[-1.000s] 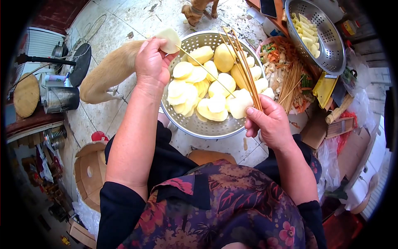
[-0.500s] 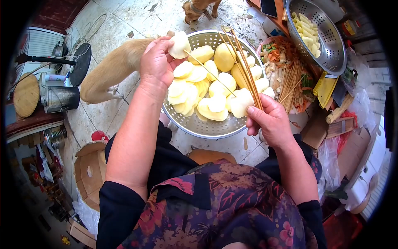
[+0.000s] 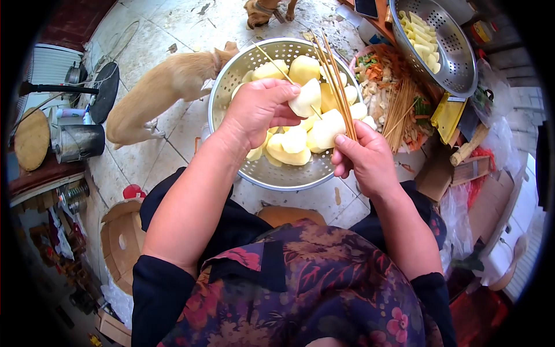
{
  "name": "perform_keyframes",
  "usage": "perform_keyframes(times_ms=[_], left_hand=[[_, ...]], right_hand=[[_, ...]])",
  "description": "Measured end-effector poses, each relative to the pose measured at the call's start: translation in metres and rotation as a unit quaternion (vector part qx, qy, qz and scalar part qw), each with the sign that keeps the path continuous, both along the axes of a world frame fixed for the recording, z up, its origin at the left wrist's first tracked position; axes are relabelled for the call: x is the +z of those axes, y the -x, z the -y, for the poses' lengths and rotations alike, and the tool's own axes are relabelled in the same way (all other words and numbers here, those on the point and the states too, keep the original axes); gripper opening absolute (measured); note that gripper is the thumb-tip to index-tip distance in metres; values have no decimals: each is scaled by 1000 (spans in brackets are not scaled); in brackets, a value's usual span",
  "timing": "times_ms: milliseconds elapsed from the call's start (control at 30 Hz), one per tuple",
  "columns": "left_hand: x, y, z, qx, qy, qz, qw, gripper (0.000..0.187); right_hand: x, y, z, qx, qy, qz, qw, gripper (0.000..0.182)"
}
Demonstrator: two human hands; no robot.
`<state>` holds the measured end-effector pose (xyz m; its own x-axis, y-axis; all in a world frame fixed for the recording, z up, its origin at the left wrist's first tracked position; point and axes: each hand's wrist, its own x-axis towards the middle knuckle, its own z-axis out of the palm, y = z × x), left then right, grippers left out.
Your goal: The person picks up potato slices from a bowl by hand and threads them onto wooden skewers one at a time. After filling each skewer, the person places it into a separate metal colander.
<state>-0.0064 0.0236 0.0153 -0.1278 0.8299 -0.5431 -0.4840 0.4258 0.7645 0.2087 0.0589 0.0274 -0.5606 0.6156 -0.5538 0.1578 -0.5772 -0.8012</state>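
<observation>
My left hand [image 3: 260, 110] pinches a pale potato slice [image 3: 306, 98], which sits partway along a thin wooden skewer. The skewer's tip [image 3: 266, 56] sticks out past the slice to the upper left. In my right hand [image 3: 369, 159] is a bundle of bamboo skewers [image 3: 336, 81], points upward. Another potato slice [image 3: 326, 132] is just beside its fingers, at the lower end of the threaded skewer. Beneath both hands stands a metal colander [image 3: 221, 81] holding peeled potatoes [image 3: 304, 69] and potato slices [image 3: 287, 144], partly hidden by my left hand.
A tan dog [image 3: 165, 89] stands left of the colander, and a brown dog [image 3: 263, 13] is at the top. On the right, a second colander [image 3: 462, 63] holds cut pieces, near loose skewers [image 3: 402, 115] and vegetable scraps [image 3: 376, 69]. A cardboard box [image 3: 121, 243] stands lower left.
My left hand has come right and down, sliding the potato slice along the skewer toward my right hand. The skewer's tip now projects beyond it. The tan dog's head has come into view.
</observation>
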Motion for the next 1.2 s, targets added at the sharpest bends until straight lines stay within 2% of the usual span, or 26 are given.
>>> perform_keyframes(times_ms=[300, 400, 467, 500, 533, 567, 633, 700, 800, 900, 1033, 1100, 1167, 1200], left_hand=[[-2, -5, -1, -27, 19, 2, 999, 27], [0, 4, -4, -1, 30, -50, 998, 28], [-18, 12, -7, 36, 49, -176, 983, 31], [-31, 12, -5, 36, 49, -175, 983, 31], [-46, 11, -2, -75, 65, -295, 950, 35], [-59, 10, 0, -185, 78, -406, 892, 39], [-58, -8, 9, -282, 116, -537, 786, 48], [-40, -20, 7, -356, 157, -562, 730, 47], [-51, -23, 5, -365, 155, -575, 716, 37], [-60, -20, 8, -329, 116, -574, 741, 29], [-64, -17, 8, -306, 91, -582, 748, 21], [-66, -9, 6, -227, 51, -519, 822, 18], [-61, 5, -3, -110, 63, -424, 897, 14], [-65, 16, -7, -26, 48, -311, 949, 13]], right_hand=[[0, 2, -1, -12, -2, -4, 1000, 19], [1, 1, -4, -22, -11, -3, 1000, 19], [2, 0, -4, -31, -15, -5, 999, 19], [3, 0, -4, -31, -12, -5, 999, 19], [4, 1, -3, -32, -9, -6, 999, 19], [5, 1, -3, -32, -10, -6, 999, 19], [6, 2, -2, -29, -9, -2, 1000, 18], [5, 3, -2, -31, -11, -5, 999, 18], [7, 1, -3, -30, -15, -5, 999, 17], [8, 0, -3, -27, -20, -1, 999, 18], [8, -1, -4, -20, -22, 3, 1000, 18], [8, -2, -4, -19, -19, -1, 1000, 17], [8, -3, -3, -18, -16, -6, 1000, 17], [7, -4, -3, -7, -11, -4, 1000, 17]])
